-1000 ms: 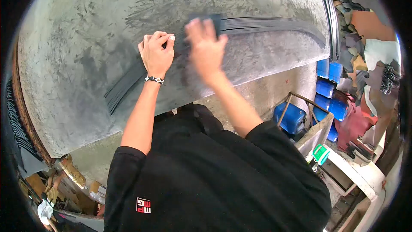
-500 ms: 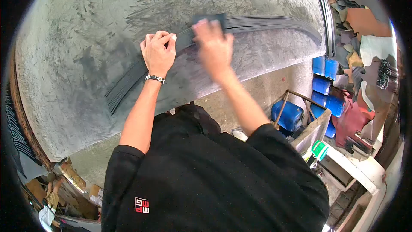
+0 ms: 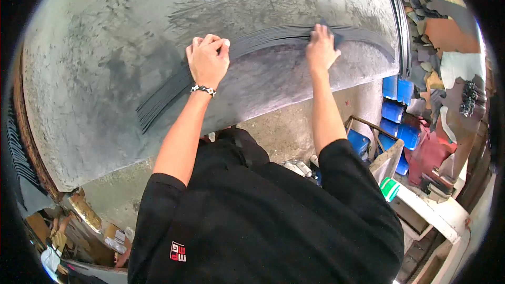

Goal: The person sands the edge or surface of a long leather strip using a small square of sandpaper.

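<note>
A fan of thin dark grey strips point(image 3: 263, 38) lies in a long arc across the worn, stained table point(image 3: 79, 126). My left hand point(image 3: 209, 60), with a beaded bracelet at the wrist, bears down on the strips left of their middle, its fingers curled in and closed on them. Farther right along the arc, my right hand point(image 3: 322, 51) presses a flat dark piece point(image 3: 337, 37) against the strips. That piece, like a pad or cloth, is mostly covered by the slightly blurred fingers.
More long dark strips point(image 3: 404, 31) hang over the table's right edge. Beyond are blue containers point(image 3: 393, 111) and leather-like scraps point(image 3: 444, 34). A green-and-white roll point(image 3: 390, 189) rests by a pale frame at the lower right. Cardboard and scraps point(image 3: 113, 239) fill the lower left.
My right hand has slid right along the strips with the dark piece, from near my left hand to the arc's right part. My left hand keeps its place on the strips.
</note>
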Demonstrator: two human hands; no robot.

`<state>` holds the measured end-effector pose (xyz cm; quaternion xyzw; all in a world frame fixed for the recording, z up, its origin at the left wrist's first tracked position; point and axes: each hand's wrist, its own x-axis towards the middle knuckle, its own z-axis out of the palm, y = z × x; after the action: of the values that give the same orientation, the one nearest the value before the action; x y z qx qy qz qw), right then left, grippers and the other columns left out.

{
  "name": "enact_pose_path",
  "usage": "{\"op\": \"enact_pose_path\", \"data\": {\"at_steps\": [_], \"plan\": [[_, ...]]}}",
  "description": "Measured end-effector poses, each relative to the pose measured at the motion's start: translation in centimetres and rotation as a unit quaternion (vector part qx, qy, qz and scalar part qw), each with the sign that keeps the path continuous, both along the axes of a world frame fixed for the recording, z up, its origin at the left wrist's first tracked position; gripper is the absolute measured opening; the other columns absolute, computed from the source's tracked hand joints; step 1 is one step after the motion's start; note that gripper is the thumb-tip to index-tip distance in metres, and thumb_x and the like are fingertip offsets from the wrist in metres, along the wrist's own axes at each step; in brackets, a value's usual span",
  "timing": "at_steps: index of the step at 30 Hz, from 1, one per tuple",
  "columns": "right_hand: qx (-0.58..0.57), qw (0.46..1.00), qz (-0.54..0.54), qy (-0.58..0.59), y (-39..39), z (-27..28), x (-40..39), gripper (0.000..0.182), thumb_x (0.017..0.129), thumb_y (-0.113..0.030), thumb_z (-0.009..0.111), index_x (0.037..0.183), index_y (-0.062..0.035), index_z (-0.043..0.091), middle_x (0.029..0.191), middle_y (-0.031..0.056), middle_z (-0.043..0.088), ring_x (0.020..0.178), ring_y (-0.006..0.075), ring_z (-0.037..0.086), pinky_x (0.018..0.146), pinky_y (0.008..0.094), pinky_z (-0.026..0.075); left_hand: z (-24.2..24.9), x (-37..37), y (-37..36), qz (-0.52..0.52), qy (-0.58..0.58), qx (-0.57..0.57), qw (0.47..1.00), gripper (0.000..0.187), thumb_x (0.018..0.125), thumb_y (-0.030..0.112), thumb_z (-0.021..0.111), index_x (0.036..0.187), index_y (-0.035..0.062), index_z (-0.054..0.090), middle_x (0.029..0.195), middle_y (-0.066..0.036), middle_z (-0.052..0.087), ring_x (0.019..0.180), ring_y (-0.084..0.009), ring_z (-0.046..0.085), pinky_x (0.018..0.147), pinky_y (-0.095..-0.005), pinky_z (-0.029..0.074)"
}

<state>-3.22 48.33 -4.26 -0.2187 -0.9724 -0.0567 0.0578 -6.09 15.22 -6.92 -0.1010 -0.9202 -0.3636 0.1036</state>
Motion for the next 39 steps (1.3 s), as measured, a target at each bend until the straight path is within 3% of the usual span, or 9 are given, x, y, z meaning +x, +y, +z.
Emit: {"op": "enact_pose_path", "data": {"at_steps": [2, 5, 8, 16, 23, 27, 32, 36, 39], "plan": [[0.036, 0.997, -0.009, -0.07, -5.1, 1.5, -0.7, 0.053, 0.09, -0.018, 0.071, 0.142, -0.0277, 0.066, 0.147, 0.0023, 0.061, 0.137, 0.0327, 0.056, 0.089, 0.0624, 0.049, 0.2, 0.0, 0.1, -0.001, 0.001, -0.003, 1.0, 0.018, 0.098, 0.033, 0.077, 0.095, 0.0168, 0.086, 0.103, 0.008, 0.075, 0.103, -0.023, 0.063, 0.095, -0.0422, 0.046], [0.064, 0.965, 0.249, 0.056, -17.7, -2.2, 2.6, 0.06, 0.091, -0.024, 0.07, 0.15, -0.0256, 0.064, 0.163, 0.0047, 0.055, 0.147, 0.0397, 0.05, 0.099, 0.0659, 0.046, 0.2, -0.1, 0.2, -0.005, -0.006, 0.01, 1.0, 0.019, 0.099, 0.032, 0.076, 0.096, 0.0164, 0.087, 0.103, 0.006, 0.075, 0.106, -0.024, 0.063, 0.096, -0.0434, 0.046], [0.026, 0.963, 0.266, 0.044, -15.1, -0.7, 3.4, 0.063, 0.088, -0.023, 0.074, 0.15, -0.0239, 0.064, 0.161, 0.0033, 0.057, 0.148, 0.035, 0.05, 0.102, 0.0645, 0.044, 0.6, 0.3, -1.7, -0.053, -0.043, -0.005, 0.998, 0.025, 0.101, 0.034, 0.074, 0.106, 0.0135, 0.086, 0.11, 0.0, 0.075, 0.111, -0.0266, 0.064, 0.098, -0.0453, 0.047], [0.075, 0.993, 0.0, 0.089, -5.6, 0.1, 2.0, 0.04, 0.115, -0.037, 0.054, 0.151, -0.0221, 0.066, 0.164, 0.0014, 0.058, 0.152, 0.0361, 0.051, 0.109, 0.0699, 0.041, 2.7, 3.3, -15.6, -0.037, -0.144, -0.077, 0.986, 0.03, 0.103, 0.035, 0.072, 0.119, 0.0117, 0.083, 0.114, -0.002, 0.073, 0.112, -0.0259, 0.065, 0.097, -0.0444, 0.045], [-0.068, 0.938, 0.337, 0.044, -31.6, 0.3, 5.9, 0.049, 0.095, -0.024, 0.067, 0.144, -0.0204, 0.069, 0.159, 0.0068, 0.059, 0.151, 0.0378, 0.047, 0.105, 0.0629, 0.041, 1.4, 4.8, -16.0, -0.003, -0.08, 0.008, 0.997, 0.017, 0.097, 0.026, 0.079, 0.106, 0.0136, 0.086, 0.105, 0.005, 0.074, 0.104, -0.022, 0.063, 0.095, -0.0404, 0.043], [-0.042, 0.952, 0.303, 0.029, -23.2, 1.9, 3.7, 0.06, 0.09, -0.011, 0.067, 0.149, -0.0217, 0.065, 0.157, 0.0026, 0.061, 0.149, 0.0311, 0.051, 0.103, 0.0597, 0.043, 1.6, 4.7, -16.2, 0.004, -0.091, 0.02, 0.996, 0.015, 0.097, 0.028, 0.08, 0.103, 0.0154, 0.087, 0.104, 0.008, 0.075, 0.101, -0.0198, 0.062, 0.093, -0.0391, 0.042], [0.073, 0.991, 0.103, 0.043, -16.7, -0.4, 1.4, 0.05, 0.1, -0.025, 0.067, 0.149, -0.0209, 0.065, 0.157, 0.0042, 0.062, 0.143, 0.0331, 0.054, 0.097, 0.0635, 0.046, 1.0, 4.6, -16.0, 0.024, -0.099, 0.031, 0.994, 0.014, 0.095, 0.03, 0.081, 0.101, 0.0185, 0.087, 0.103, 0.01, 0.076, 0.099, -0.0188, 0.062, 0.093, -0.0384, 0.042], [-0.036, 0.94, 0.331, 0.077, -31.4, -0.4, 5.6, 0.052, 0.093, -0.022, 0.069, 0.145, -0.0233, 0.067, 0.153, 0.0035, 0.063, 0.145, 0.0338, 0.051, 0.097, 0.062, 0.045, 0.6, 4.6, -16.0, 0.024, -0.093, 0.03, 0.995, 0.013, 0.094, 0.029, 0.082, 0.101, 0.0196, 0.087, 0.104, 0.011, 0.076, 0.098, -0.019, 0.062, 0.093, -0.038, 0.042], [-0.045, 0.929, 0.364, 0.038, -26.7, 1.9, 3.5, 0.05, 0.092, -0.019, 0.069, 0.141, -0.0232, 0.069, 0.152, 0.0026, 0.063, 0.142, 0.0322, 0.053, 0.095, 0.0592, 0.045, 0.6, 4.6, -16.1, 0.011, -0.083, 0.029, 0.996, 0.013, 0.095, 0.029, 0.082, 0.101, 0.0189, 0.087, 0.104, 0.011, 0.076, 0.097, -0.019, 0.061, 0.093, -0.0378, 0.042]]}}
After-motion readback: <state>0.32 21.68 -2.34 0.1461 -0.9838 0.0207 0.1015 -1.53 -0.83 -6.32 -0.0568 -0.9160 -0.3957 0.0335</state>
